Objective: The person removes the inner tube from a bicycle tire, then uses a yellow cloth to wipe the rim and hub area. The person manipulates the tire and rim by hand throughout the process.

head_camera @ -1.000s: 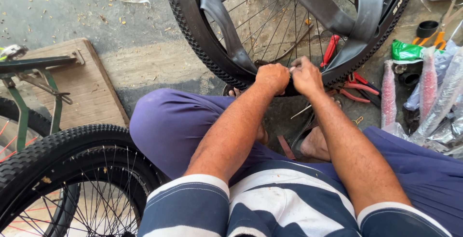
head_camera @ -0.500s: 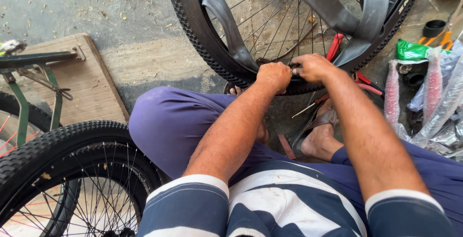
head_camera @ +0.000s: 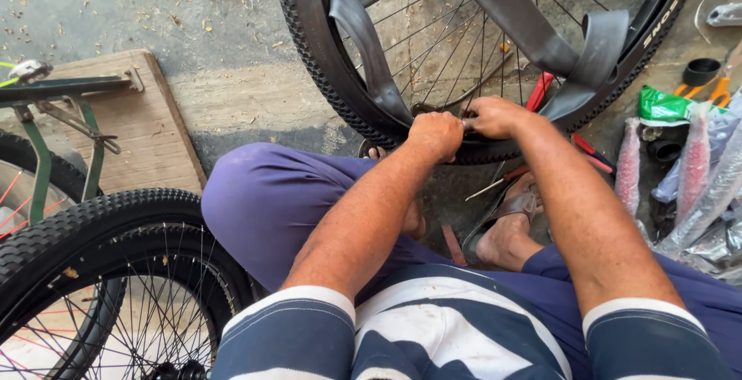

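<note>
Down on the concrete floor, seen from the head camera, a person sits in purple trousers and a navy-and-white striped shirt, both forearms stretched out to a bicycle wheel standing upright in front of the knees. The tyre is black rubber with a fine knobbly tread, curving round a dark rim laced with thin metal spokes. A limp black inner tube, flat and matte like a wide strap, hangs loose inside the wheel and loops up toward the top right.

The left hand is a closed fist, knuckles up, its grip pressed over the bottom edge of the tyre where the tube runs into it. The right hand sits just beside it, nearly touching, fingers curled shut over the same bottom stretch of tyre and rim; what exactly lies under the fingers I cannot tell. So the tyre's lowest point is right under both grips, with the tube rising from the left fist.

Red-handled tools lie on the floor under the wheel, close to a sandalled foot. At the right, shiny clear plastic-wrapped packs and a green packet are heaped. At the left lies a worn wooden board, with a green bicycle frame and a second knobbly tyre nearer the viewer.
</note>
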Motion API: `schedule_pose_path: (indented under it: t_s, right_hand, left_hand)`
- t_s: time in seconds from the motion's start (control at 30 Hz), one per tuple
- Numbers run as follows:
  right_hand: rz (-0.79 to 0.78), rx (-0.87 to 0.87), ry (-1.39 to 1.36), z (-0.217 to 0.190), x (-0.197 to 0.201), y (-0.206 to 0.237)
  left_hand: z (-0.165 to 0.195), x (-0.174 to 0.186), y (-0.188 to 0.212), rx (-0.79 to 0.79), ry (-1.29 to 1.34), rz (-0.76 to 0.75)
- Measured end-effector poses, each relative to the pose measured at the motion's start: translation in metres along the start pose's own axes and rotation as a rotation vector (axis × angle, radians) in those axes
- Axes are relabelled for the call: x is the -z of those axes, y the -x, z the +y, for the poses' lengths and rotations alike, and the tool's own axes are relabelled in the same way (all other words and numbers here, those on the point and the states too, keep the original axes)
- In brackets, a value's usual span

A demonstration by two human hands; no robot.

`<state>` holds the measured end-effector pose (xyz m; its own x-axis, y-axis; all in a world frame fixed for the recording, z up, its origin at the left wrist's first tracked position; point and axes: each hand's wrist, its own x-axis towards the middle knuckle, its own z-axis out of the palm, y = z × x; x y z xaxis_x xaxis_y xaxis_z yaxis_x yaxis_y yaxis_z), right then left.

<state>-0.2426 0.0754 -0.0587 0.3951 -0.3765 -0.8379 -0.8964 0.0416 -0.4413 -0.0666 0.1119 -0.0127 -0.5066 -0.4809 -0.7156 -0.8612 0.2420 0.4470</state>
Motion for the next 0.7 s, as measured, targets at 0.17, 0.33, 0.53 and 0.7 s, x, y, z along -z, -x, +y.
schedule_pose_path:
  t_s: [0.17,0.33,0.53,0.7]
  right_hand:
    - [-0.111,-0.033,-0.034,0.0026,0.0015,-0.0045]
    - [-0.149,-0.151,-0.163,0.0004,0.0056,-0.0057]
    - [-0.12,-0.144,0.036,-0.0017,0.0093,-0.0029]
    - [-0.19,-0.136,-0.081,0.0046,0.0056,-0.0089]
  left_hand:
    - [-0.0007,-0.0024,-0.0025,-0.026,-0.005,0.02]
    - [-0.0015,-0.0053,-0.0061,-0.028,-0.027,0.026]
    - [-0.0012,-0.0045,-0.0103,-0.006,-0.014,-0.028]
    - [-0.0005,-0.0012,-0.0097,-0.015,-0.019,-0.025]
